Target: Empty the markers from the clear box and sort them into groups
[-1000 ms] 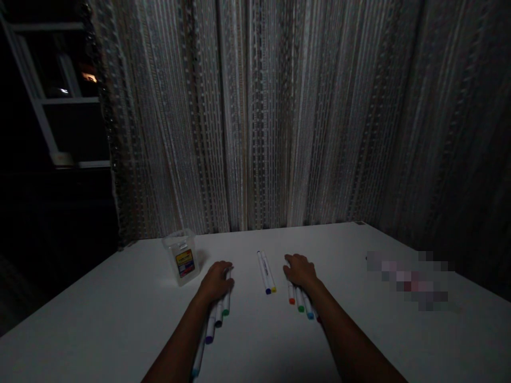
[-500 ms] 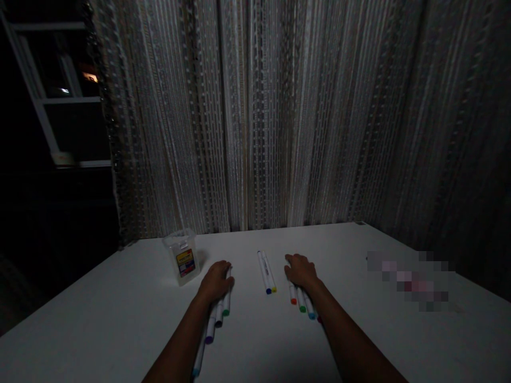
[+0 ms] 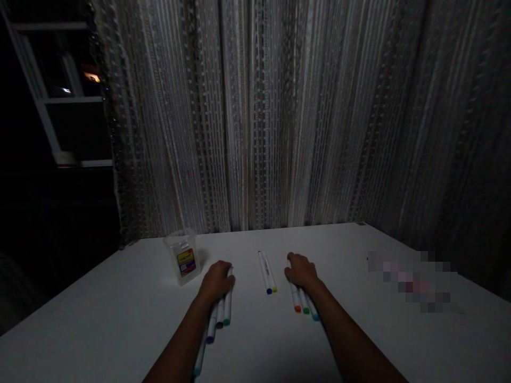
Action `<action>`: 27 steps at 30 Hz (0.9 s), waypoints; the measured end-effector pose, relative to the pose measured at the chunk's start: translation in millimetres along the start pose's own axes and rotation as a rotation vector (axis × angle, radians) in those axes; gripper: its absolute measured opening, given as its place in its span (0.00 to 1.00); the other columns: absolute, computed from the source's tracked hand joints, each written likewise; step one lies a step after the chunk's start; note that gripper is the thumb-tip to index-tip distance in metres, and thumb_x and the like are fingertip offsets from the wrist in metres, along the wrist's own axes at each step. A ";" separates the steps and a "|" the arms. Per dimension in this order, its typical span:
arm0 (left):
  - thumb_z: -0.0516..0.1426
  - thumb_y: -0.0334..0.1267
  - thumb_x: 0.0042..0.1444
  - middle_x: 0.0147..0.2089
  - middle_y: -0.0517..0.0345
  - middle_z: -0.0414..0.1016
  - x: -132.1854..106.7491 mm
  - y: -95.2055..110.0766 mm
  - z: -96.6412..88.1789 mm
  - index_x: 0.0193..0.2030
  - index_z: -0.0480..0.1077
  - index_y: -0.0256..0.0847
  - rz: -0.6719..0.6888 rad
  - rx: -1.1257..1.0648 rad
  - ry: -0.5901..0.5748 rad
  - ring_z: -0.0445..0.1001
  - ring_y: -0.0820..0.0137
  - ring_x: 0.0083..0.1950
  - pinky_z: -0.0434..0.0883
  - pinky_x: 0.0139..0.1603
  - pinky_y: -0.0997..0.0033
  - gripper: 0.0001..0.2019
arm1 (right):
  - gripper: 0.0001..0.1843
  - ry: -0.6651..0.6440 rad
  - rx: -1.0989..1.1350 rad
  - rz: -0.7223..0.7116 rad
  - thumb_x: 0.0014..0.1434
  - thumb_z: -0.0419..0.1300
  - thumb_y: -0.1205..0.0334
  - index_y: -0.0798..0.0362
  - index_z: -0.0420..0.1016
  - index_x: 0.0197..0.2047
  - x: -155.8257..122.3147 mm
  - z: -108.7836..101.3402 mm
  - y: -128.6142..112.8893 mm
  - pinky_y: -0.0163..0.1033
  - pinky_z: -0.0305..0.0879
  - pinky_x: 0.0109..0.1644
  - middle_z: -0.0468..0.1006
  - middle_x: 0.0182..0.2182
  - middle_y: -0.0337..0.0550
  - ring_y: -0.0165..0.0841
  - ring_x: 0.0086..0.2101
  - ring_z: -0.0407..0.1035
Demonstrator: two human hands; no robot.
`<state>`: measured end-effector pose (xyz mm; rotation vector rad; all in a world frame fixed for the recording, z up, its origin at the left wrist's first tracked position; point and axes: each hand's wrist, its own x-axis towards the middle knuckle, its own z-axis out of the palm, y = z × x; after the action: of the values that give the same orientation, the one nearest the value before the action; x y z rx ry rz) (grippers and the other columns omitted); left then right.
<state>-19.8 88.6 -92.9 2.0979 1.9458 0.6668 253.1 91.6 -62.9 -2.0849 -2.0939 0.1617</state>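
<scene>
My left hand (image 3: 216,281) lies flat, fingers together, on a row of markers (image 3: 219,315); my right hand (image 3: 301,270) presses likewise on another row (image 3: 303,303). Both rows run lengthwise toward me, coloured caps nearest. Since a second ago, the right row has slid further out from under the palm. Two loose markers (image 3: 267,272) lie between on the tabletop (image 3: 120,314), a clear tub (image 3: 182,256) left.

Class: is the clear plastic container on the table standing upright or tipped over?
Upright: the container stands on its base on the table, rim up.
</scene>
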 end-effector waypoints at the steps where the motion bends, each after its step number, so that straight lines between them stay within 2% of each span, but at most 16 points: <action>1: 0.57 0.33 0.50 0.56 0.51 0.72 -0.2 0.1 0.2 0.52 0.70 0.38 -0.003 -0.001 0.003 0.67 0.65 0.59 0.61 0.58 0.71 0.20 | 0.21 0.001 0.002 0.001 0.56 0.50 0.61 0.53 0.64 0.53 0.0 0.1 0.0 0.48 0.57 0.50 0.69 0.54 0.53 0.44 0.54 0.61; 9: 0.57 0.34 0.50 0.54 0.50 0.73 -0.8 0.1 1.0 0.50 0.72 0.37 -0.006 -0.002 0.016 0.68 0.64 0.57 0.64 0.55 0.71 0.19 | 0.20 0.016 0.012 0.000 0.55 0.51 0.61 0.53 0.65 0.52 0.0 0.9 0.5 0.49 0.57 0.49 0.69 0.54 0.54 0.45 0.53 0.61; 27: 0.56 0.35 0.53 0.54 0.48 0.73 -3.4 1.7 2.4 0.50 0.72 0.35 -0.008 -0.017 0.029 0.68 0.63 0.57 0.62 0.56 0.69 0.17 | 0.21 0.001 0.017 0.007 0.55 0.51 0.62 0.54 0.65 0.53 -1.0 0.3 -0.3 0.50 0.56 0.50 0.69 0.54 0.54 0.45 0.54 0.61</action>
<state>-17.3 85.4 -94.9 2.0811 1.9556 0.7138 252.8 90.6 -63.1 -2.0826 -2.0781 0.1785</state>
